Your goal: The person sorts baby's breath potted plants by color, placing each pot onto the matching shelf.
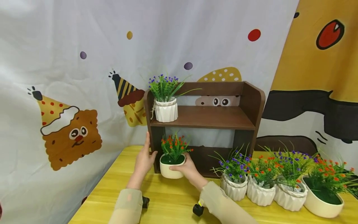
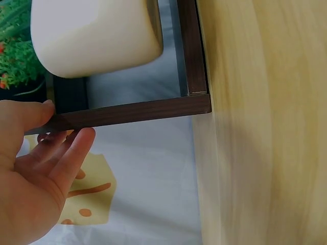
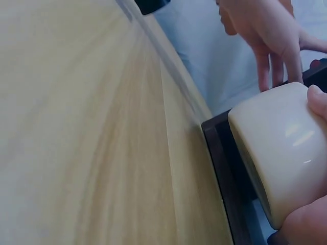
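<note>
A cream oval pot [image 1: 172, 170] with green foliage and orange flowers [image 1: 175, 145] is in my right hand [image 1: 188, 169]. The thumb lies across its front and the fingers go round its far right side, partly hidden. It is held at the lower left opening of a dark brown two-tier shelf [image 1: 212, 116]. My left hand [image 1: 144, 161] holds the shelf's left side panel, thumb on the inner side and fingers along the outside, as the left wrist view shows at the panel edge [image 2: 133, 113]. In the right wrist view the pot [image 3: 283, 148] hangs close by the shelf's base board [image 3: 225, 173].
On the upper tier, at the left, stands a white pleated pot [image 1: 166, 112] with purple flowers. Several potted plants line the table right of the shelf, from a white pot [image 1: 234, 188] to a cream pot [image 1: 321, 199]. Behind hangs a printed cloth [image 1: 112, 93].
</note>
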Motion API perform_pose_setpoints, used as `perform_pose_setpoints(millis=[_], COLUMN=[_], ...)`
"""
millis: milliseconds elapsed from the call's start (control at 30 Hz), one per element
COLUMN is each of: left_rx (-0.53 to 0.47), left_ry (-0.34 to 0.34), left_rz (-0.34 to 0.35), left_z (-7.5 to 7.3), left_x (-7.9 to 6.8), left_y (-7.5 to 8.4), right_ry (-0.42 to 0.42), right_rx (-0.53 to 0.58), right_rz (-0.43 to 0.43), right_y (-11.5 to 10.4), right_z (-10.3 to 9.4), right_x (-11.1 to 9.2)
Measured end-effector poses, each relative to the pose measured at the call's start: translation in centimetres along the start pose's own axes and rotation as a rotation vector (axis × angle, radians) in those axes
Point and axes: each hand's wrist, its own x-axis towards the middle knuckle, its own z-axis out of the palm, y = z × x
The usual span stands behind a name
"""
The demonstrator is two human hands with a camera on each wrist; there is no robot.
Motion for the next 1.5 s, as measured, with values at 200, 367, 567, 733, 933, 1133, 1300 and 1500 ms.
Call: perform_pose_setpoints(millis=[200,367,567,733,933,1133,1300,1500], left_rx=[-0.003,0.0,-0.006,0.0,-0.004,-0.002,0.003,0.003], left_ry=[0.005,-0.01,-0.016,-0.014,-0.002,-0.006,0.007,0.007], left_rz=[-0.006,0.001,-0.015,-0.004,0.008,-0.003,0.011,0.007], left_z=[0.0,0.2,0.2,0.2,0.3,0.3,0.4,0.3], left_x=[-0.2,-0.1,-0.1,-0.1,0.0,0.0,-0.1,-0.3], left_y=[-0.1,-0.2,-0.3,-0.2,-0.1,0.1,0.1,0.0], right_ry=[-0.016,0.012,0.006,0.007,0.022,0.035,0.035,0.008], right_rx=[-0.021,-0.034,-0.03,-0.052,-0.05,-0.044,-0.044,-0.033], right_rz=[-0.028,-0.025,-0.041,-0.062,-0.067,-0.068,-0.074,-0.081], right_y=[0.8,1.1,0.3,-1.4,-1.5,1.3,1.2,-0.1], right_z=[0.1,0.2,0.6,0.8,1.0,0.6,0.6,0.8], right_x=[0.9,1.5,2.0,1.3,1.3,3.3,3.1,2.5])
